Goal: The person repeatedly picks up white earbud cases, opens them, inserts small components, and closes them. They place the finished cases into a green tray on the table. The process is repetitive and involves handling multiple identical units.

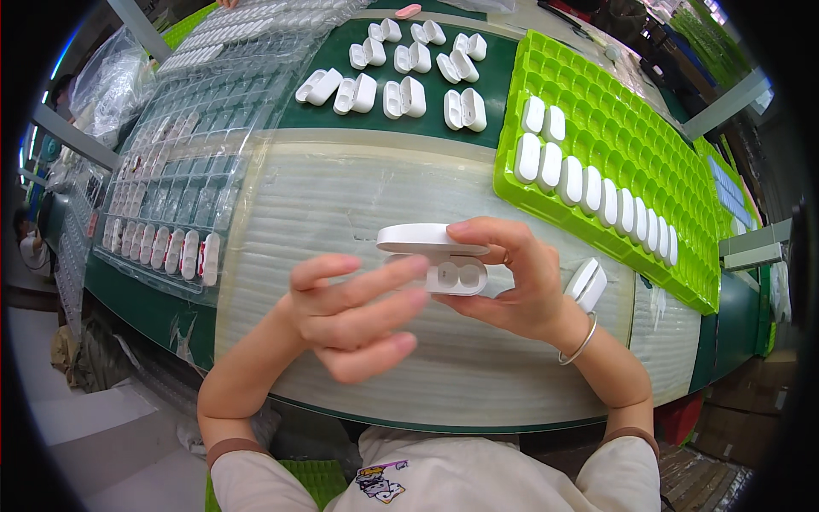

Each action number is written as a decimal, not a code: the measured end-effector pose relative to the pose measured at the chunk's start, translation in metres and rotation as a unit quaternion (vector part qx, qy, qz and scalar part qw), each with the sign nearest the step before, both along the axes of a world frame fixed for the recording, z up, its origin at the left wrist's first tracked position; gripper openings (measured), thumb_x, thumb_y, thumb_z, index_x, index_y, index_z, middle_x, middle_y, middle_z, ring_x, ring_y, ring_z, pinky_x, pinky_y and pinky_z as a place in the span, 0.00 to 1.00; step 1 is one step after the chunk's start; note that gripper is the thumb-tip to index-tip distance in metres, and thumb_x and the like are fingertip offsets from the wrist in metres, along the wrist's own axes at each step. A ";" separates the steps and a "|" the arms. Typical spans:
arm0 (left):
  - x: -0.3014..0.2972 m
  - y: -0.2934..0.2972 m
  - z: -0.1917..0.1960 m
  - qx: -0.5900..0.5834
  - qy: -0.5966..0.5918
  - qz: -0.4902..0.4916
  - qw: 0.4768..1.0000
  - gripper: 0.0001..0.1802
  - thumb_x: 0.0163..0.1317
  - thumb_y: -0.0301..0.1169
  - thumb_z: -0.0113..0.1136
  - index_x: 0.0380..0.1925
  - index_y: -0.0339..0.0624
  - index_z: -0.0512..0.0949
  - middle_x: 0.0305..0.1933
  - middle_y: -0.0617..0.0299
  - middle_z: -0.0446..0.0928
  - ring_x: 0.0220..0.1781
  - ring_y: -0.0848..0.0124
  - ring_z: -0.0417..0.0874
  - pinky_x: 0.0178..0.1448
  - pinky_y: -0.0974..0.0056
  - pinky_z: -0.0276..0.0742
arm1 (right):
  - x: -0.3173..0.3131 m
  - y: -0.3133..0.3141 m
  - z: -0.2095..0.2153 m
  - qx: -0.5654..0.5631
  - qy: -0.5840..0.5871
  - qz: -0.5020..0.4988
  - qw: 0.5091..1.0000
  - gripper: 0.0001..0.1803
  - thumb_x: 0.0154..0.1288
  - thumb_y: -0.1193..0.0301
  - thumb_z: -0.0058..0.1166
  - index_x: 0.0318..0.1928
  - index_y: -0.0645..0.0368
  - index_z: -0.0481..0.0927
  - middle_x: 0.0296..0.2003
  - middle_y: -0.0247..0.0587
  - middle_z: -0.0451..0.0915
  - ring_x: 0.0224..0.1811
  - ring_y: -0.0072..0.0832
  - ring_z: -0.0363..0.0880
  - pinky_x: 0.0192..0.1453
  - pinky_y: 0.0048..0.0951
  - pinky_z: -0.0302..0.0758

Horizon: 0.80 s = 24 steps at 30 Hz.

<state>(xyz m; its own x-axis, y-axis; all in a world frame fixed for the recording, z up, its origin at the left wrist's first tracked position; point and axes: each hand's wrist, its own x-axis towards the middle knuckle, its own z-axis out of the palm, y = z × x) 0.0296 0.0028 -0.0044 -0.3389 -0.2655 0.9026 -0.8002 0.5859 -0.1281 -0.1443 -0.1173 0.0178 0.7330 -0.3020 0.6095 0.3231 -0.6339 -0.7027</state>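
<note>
A white earbud charging case (pixel 459 278), its lid raised, is gripped by my right hand (pixel 531 282), thumb below and index finger on the lid. Two round wells show inside it. My left hand (pixel 350 317) is slightly blurred, with fingers spread, just left of the case; its fingertips overlap the case's left end, and whether they touch it I cannot tell. Behind my right wrist another white case (pixel 587 284) lies on the pale foam mat (pixel 316 213). Further back, several open white cases (pixel 404 98) stand in rows on the green table surface (pixel 435 136).
At right a bright green tray (pixel 614 111) holds several closed white cases (pixel 570 181). Clear plastic trays (pixel 162 205) on the left hold rows of white pieces (pixel 162 247), some with red. A small pink object (pixel 408 11) lies at the back. Metal posts (pixel 77 136) rise beside the table.
</note>
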 end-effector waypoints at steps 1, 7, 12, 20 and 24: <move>-0.007 -0.002 0.001 0.039 -0.021 0.008 0.999 0.15 0.58 0.26 0.48 0.45 0.52 0.62 0.48 0.59 0.77 0.41 0.63 0.83 0.55 0.57 0.69 | 0.000 -0.001 -0.001 -0.015 0.001 0.002 1.000 0.32 0.41 0.81 0.67 0.51 0.58 0.70 0.46 0.41 0.78 0.42 0.34 0.81 0.45 0.28 0.80; -0.010 0.010 0.000 0.052 0.121 -0.124 0.984 0.13 0.63 0.36 0.46 0.46 0.49 0.61 0.47 0.56 0.75 0.43 0.61 0.81 0.59 0.57 0.63 | 0.000 -0.002 -0.008 -0.012 0.002 -0.011 1.000 0.31 0.42 0.81 0.67 0.50 0.58 0.70 0.47 0.41 0.77 0.43 0.34 0.81 0.46 0.28 0.80; 0.003 -0.005 -0.004 0.114 0.294 -0.042 0.948 0.28 0.60 0.49 0.48 0.52 0.40 0.62 0.48 0.52 0.71 0.48 0.59 0.76 0.58 0.55 0.61 | 0.001 -0.002 -0.010 0.008 -0.020 0.002 1.000 0.33 0.43 0.81 0.66 0.52 0.57 0.69 0.48 0.42 0.77 0.44 0.36 0.81 0.46 0.29 0.80; -0.004 -0.007 0.003 0.240 0.164 -0.007 0.957 0.27 0.52 0.44 0.61 0.48 0.42 0.71 0.47 0.58 0.77 0.50 0.61 0.77 0.67 0.49 0.48 | 0.001 -0.001 -0.006 0.148 0.063 0.005 0.987 0.36 0.47 0.79 0.65 0.59 0.55 0.66 0.48 0.43 0.78 0.40 0.34 0.82 0.47 0.31 0.77; -0.005 -0.013 0.000 0.215 0.200 0.001 0.956 0.23 0.53 0.40 0.62 0.46 0.44 0.70 0.44 0.60 0.78 0.48 0.63 0.78 0.67 0.49 0.48 | 0.000 -0.018 -0.004 0.121 0.135 0.050 0.982 0.24 0.49 0.80 0.62 0.49 0.58 0.72 0.41 0.42 0.79 0.40 0.29 0.81 0.47 0.28 0.76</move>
<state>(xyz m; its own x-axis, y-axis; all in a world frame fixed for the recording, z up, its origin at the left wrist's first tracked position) 0.0244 -0.0103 -0.0044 0.0119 -0.6414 0.7671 -0.7361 0.5136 0.4408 -0.1446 -0.1352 0.0141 0.8911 -0.3323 0.3090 0.1570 -0.4131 -0.8970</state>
